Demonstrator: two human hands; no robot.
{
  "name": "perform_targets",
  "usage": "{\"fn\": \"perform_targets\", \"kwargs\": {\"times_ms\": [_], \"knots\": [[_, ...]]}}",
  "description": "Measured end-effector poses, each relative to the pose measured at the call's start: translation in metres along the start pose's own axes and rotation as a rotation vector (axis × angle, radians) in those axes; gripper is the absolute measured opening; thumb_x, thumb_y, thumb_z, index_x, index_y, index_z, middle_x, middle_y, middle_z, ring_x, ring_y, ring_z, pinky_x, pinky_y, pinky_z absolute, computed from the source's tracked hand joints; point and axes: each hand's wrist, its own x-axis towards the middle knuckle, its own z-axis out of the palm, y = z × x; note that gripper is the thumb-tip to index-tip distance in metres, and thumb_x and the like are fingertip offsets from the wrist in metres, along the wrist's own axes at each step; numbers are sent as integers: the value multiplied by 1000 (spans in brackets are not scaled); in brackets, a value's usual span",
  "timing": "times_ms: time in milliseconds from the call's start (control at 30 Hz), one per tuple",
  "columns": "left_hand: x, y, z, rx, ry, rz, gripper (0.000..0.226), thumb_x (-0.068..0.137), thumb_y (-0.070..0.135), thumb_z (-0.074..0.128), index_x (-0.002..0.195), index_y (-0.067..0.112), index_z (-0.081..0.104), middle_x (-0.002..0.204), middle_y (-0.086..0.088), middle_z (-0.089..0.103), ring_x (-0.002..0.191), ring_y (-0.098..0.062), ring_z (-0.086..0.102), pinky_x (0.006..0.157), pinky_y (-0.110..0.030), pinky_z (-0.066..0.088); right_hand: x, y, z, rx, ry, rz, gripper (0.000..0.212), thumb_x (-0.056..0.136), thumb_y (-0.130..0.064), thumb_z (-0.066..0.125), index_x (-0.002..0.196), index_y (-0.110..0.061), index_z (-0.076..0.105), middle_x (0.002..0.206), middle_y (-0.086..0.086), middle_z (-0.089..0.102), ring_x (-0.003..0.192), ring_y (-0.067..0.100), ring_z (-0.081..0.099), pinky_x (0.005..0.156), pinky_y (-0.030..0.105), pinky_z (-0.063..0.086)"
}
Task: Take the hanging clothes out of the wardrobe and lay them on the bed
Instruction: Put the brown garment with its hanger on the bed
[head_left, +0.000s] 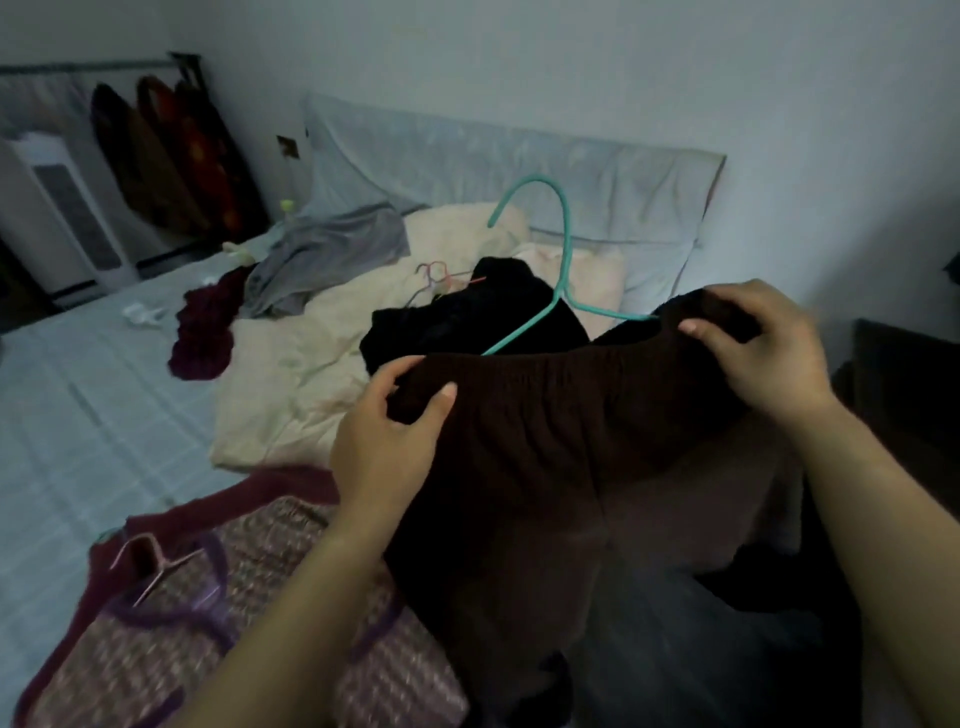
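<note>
A: What room is shown?
B: A bed (78, 415) with a pale sheet, strewn with clothes (332, 249), is seen against a white wall (675, 78).
A: And the brown trousers (571, 441)?
B: They are held over the bed's near right, waistband (545, 366) lying left to right, legs hanging nearward. Its ends are grasped in the grip of the left hand (387, 447) and the right hand (769, 348).
</note>
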Motion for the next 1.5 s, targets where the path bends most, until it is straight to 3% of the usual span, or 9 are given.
{"fn": "perform_targets", "kwargs": {"times_ms": [167,433,633,733,833,933,1067,1333,1500], "knots": [[101,-11,28,33,51,35,26,78,47,68,99,52,53,94,20,60,94,-10,60,83,-38,51,77,29,70,14,-6,11,24,79,-21,74,100,-12,69,91,-9,57,87,8,52,82,18,37],[253,-47,111,67,111,-3,30,79,45,68,106,44,56,97,20,62,96,-6,60,84,-37,52,205,117,203,125,-112,39,26,80,-25,73,103,-14,69,96,-4,62,94,15,57,89,24,42],[356,-99,171,313,80,-89,39,82,41,66,118,31,54,97,15,60,95,-13,60,72,-26,44,280,192,334,119,-399,24,28,82,-29,71,107,-15,68,105,5,67,100,22,58,87,25,38],[377,-139,194,556,-45,-216,59,86,46,60,137,25,41,128,-5,56,113,-23,55,85,-33,46,289,226,388,56,-628,19,35,85,-35,65,115,-16,64,110,8,65,104,25,57,88,28,38],[365,-159,211,645,-127,-312,69,87,53,54,145,27,28,141,-8,44,123,-25,48,96,-41,45,278,237,417,-50,-794,-22,51,87,-38,62,130,-13,52,123,14,57,115,29,50,97,35,37],[343,-164,220,680,-159,-304,74,83,66,41,145,29,28,139,-4,46,124,-21,48,97,-43,44,258,225,421,-146,-709,-113,65,86,-40,62,137,-5,43,141,16,43,131,32,37,110,44,27],[306,-165,217,705,-156,-323,78,78,74,25,144,33,30,137,2,48,123,-17,48,98,-48,42,219,195,406,-56,-718,-143,74,87,-43,59,144,-6,31,154,12,23,143,28,15,115,41,7],[193,-153,167,775,-55,-395,69,82,71,28,140,34,38,134,7,50,119,-16,51,96,-52,42,132,106,379,135,-1125,-320,68,94,-52,40,149,-19,17,158,-1,10,144,16,6,118,30,8],[86,-138,119,784,90,-471,69,83,69,30,134,27,49,127,-2,58,105,-26,61,87,-46,49,69,39,348,171,-1250,-518,68,94,-56,31,149,-18,19,156,1,19,144,17,13,117,31,13]]}}
